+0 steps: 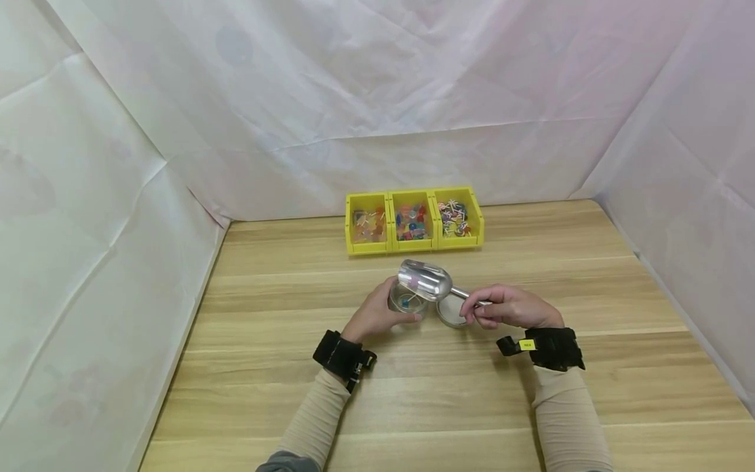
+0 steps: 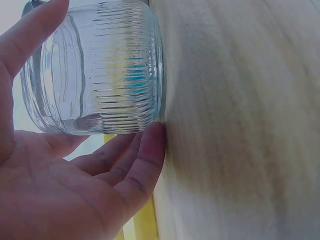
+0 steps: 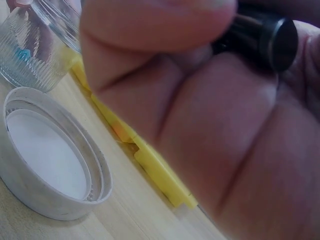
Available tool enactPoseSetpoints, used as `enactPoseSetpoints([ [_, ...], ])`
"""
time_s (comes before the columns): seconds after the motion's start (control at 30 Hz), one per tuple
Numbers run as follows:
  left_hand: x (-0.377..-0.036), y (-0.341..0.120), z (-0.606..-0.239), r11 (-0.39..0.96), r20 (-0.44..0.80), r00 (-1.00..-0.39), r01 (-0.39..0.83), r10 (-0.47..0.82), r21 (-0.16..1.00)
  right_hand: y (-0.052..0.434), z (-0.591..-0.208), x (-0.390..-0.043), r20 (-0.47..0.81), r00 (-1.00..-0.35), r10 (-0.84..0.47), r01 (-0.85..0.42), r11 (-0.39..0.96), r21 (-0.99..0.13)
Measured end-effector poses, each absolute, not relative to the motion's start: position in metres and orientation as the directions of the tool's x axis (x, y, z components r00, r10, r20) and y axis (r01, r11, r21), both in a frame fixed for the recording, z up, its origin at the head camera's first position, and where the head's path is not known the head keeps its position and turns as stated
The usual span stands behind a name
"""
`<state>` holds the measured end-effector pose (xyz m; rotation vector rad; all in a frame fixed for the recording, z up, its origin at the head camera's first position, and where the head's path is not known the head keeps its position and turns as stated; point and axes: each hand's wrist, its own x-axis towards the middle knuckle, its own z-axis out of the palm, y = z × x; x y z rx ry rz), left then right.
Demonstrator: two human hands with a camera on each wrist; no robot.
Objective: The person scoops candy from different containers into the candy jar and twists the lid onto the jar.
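Note:
My left hand [image 1: 376,316] holds a ribbed glass jar [image 2: 110,75] upright on the table, thumb on one side and fingers on the other. Inside the jar shows a small blue piece, with a thin pale stick by it in the head view. My right hand [image 1: 512,308] grips the handle of a shiny metal scoop [image 1: 433,283]; its dark end [image 3: 280,45] pokes out of the curled fingers in the right wrist view. The scoop's bowl lies over the jar's mouth, tilted, its open end pointing left. Beside the jar, a round lid [image 3: 47,152] lies with its white inside up.
Behind the hands stands a joined row of three yellow bins [image 1: 413,247]. They hold small colourful pieces, with many white sticks in the right-hand bin. White cloth [image 1: 377,78] walls in the back and sides of the wooden table [image 1: 283,262].

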<state>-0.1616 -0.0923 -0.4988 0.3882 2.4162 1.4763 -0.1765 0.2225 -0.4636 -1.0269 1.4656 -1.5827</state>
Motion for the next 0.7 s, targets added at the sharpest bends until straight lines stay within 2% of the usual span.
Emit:
enactPoseSetpoints([
  [0.47, -0.1634, -0.0924, -0.5008, 0.434, -0.091, -0.922, 0.089, 0.376, 0.896, 0.2231, -0.4617, -0.1749, 0.001, -0.453, -0.891, -0.046, 0.022, -0.999],
  [0.7, -0.1632, -0.0927, -0.501, 0.428, -0.091, -0.922, 0.087, 0.377, 0.899, 0.222, -0.459, -0.174, -0.007, -0.457, -0.89, -0.043, 0.03, -0.999],
])
